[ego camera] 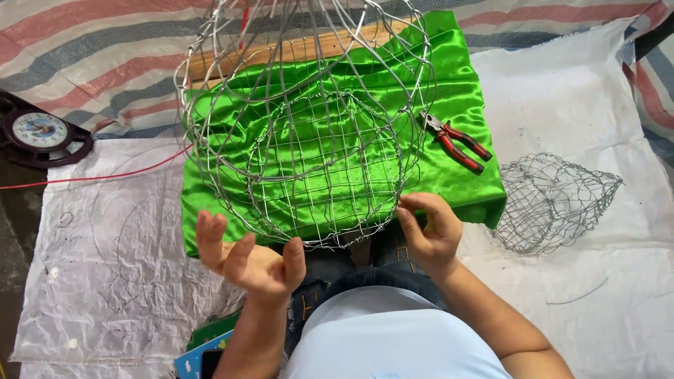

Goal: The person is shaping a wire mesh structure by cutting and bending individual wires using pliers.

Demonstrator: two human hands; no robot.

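A large round frame of silver wire (309, 126), with a mesh bottom, stands on a shiny green cloth (456, 84) over a wooden board. My right hand (430, 228) pinches the wire frame's near rim at its right side. My left hand (246, 260) hovers palm up just below the frame's near left edge, fingers spread, holding nothing.
Red-handled pliers (456, 144) lie on the green cloth to the right. A smaller crumpled wire mesh piece (551, 200) rests on the white sheet (583, 295) at right. A round clock (41, 133) sits at far left, with a red wire (91, 177) running across.
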